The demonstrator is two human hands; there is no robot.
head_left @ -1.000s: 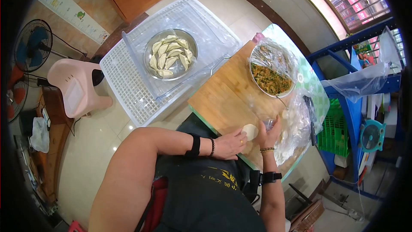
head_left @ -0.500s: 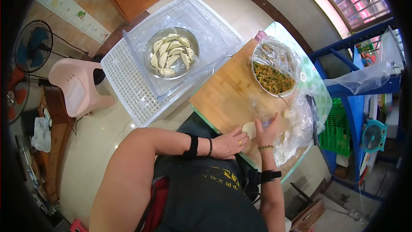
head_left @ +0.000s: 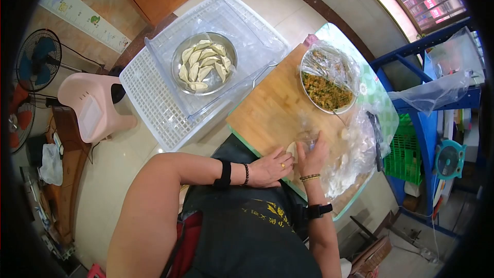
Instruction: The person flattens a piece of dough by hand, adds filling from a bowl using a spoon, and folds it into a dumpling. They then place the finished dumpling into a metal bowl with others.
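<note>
My left hand (head_left: 268,169) is at the near edge of the wooden board, its fingertips closed on a small pale dough wrapper (head_left: 292,151). Most of the wrapper is hidden between my two hands. My right hand (head_left: 314,157) lies just to its right, with fingers wrapped round a clear, see-through object (head_left: 309,138) whose kind is hard to make out. Beneath both is the wooden board (head_left: 265,105). Farther back on it stands a metal bowl of chopped filling (head_left: 328,91), partly covered with plastic film.
A steel bowl (head_left: 180,85) of folded dumplings (head_left: 200,64) sits on plastic sheeting over a white crate (head_left: 149,108) at left. Floury plastic film (head_left: 355,159) and a black-handled tool (head_left: 375,139) lie at right. A pink stool (head_left: 92,98) stands far left, a blue shelf (head_left: 419,139) far right.
My right hand and the clear object have moved slightly left and away from me, over the wrapper's side. Less of the wrapper shows now. My left hand has shifted a little left.
</note>
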